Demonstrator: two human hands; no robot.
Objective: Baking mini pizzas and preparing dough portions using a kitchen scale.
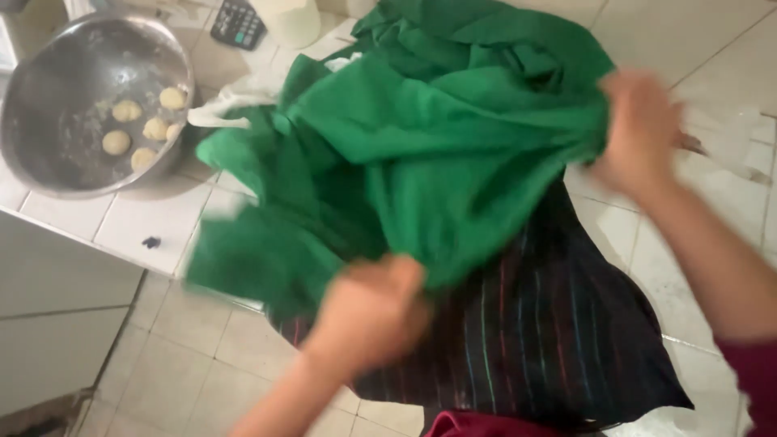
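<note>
Both hands are gripping the green cloth (pixel 421 154): the left hand (pixel 368 316) is bunching its lower edge in closed fingers, the right hand (pixel 639 133) is clutching its far side, though blur is hiding the exact finger hold. The cloth is hanging over a dark striped cloth (pixel 550 324) on the tiled worktop (pixel 154 222). Keeping even tension between the two grips would likely be helping it spread flat. A steel bowl (pixel 48 73) is sitting well left, holding six dough balls (pixel 144 128).
</note>
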